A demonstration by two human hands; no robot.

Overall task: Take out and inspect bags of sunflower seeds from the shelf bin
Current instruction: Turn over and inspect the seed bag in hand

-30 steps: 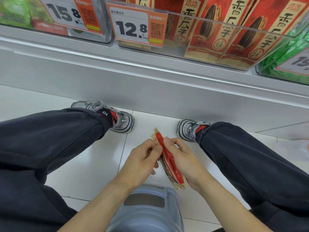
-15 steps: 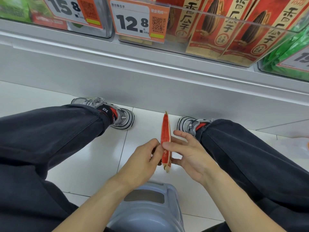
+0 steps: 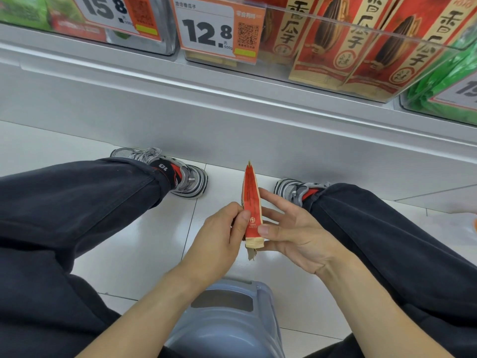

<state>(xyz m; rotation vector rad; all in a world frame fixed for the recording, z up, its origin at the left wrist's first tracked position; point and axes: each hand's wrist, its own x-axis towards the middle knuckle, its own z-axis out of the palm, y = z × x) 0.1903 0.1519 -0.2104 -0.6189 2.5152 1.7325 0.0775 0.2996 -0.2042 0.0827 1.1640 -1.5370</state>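
Observation:
A red and tan bag of sunflower seeds point(image 3: 251, 202) stands edge-on and upright between my knees, its narrow side facing me. My left hand point(image 3: 219, 239) grips its lower left side with thumb and curled fingers. My right hand point(image 3: 294, 228) pinches the lower right side with the thumb, its other fingers spread behind the bag. Above, the clear shelf bin point(image 3: 382, 29) holds more of the same red bags point(image 3: 325, 42) standing upright, with a 12.8 price tag point(image 3: 216, 29) at its left end.
A grey shelf base point(image 3: 232, 117) runs across in front of my feet. Neighbouring bins hold green packets point(image 3: 438, 83) at the right and left. A blue-grey plastic stool point(image 3: 227, 319) sits under me. My legs and shoes flank the hands over white floor tiles.
The bag went from tilted flat across my hands to standing upright and edge-on. My right hand's fingers have spread out behind it.

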